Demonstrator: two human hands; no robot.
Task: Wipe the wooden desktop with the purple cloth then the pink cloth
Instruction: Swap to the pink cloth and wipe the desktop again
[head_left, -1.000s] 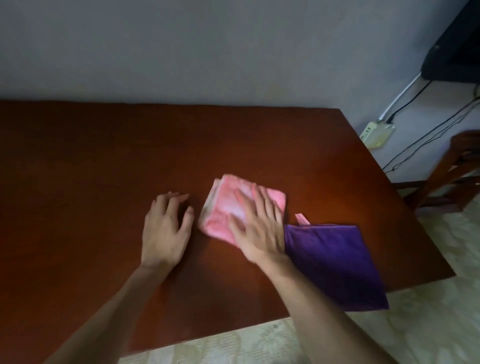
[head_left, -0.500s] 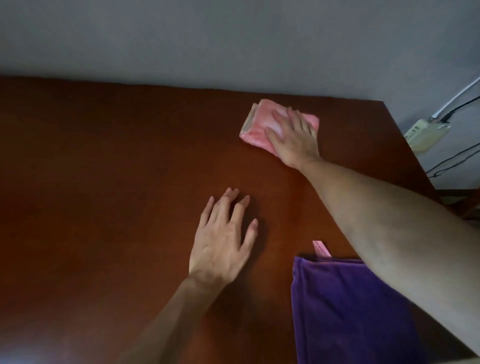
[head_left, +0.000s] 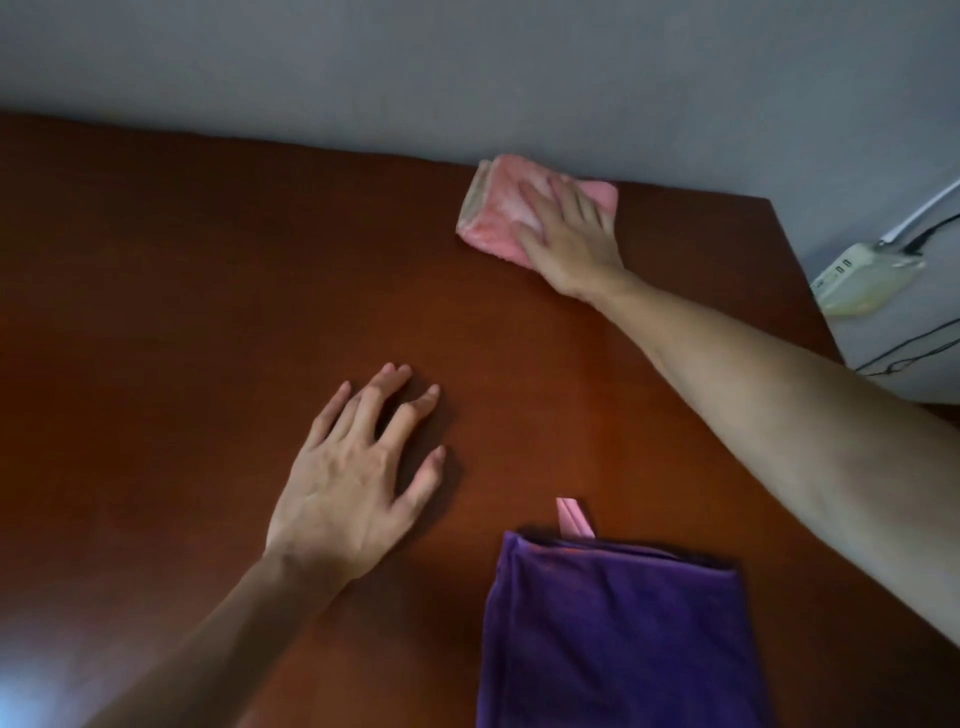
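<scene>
Pressing flat, the right hand spreads an open grip over the pink cloth at the bench's far edge; beyond the discarded purple cloth, the left hand braces, empty and splayed.

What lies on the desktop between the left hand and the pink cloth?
Nothing: in the head view, only bare wooden desktop separates the left hand from the pink cloth.

Grey wall, pale power strip with cables at right
</scene>
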